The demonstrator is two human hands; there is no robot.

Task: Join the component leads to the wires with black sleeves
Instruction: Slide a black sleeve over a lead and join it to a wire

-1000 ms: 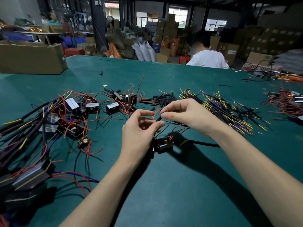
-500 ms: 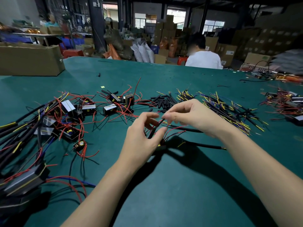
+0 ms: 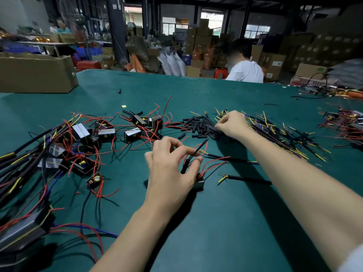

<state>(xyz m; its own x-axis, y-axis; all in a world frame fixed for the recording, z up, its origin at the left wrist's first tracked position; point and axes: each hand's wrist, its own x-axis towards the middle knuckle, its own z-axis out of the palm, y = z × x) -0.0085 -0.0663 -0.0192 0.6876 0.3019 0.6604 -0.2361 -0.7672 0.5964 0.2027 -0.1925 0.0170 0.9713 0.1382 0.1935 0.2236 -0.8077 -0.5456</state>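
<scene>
Pinching a black-sleeved wire (image 3: 197,150) between thumb and fingertips at the centre of the frame, the left hand (image 3: 170,169) holds it over a small black component (image 3: 199,182) whose red leads (image 3: 213,163) fan out on the green table (image 3: 216,222). Just right of it lie two loose black-sleeved wires (image 3: 249,180). Farther up, the right hand (image 3: 232,124) reaches with curled fingers into the pile of short black sleeves (image 3: 198,125) beside the heap of yellow-tipped wires (image 3: 284,134); whether it holds one I cannot tell.
</scene>
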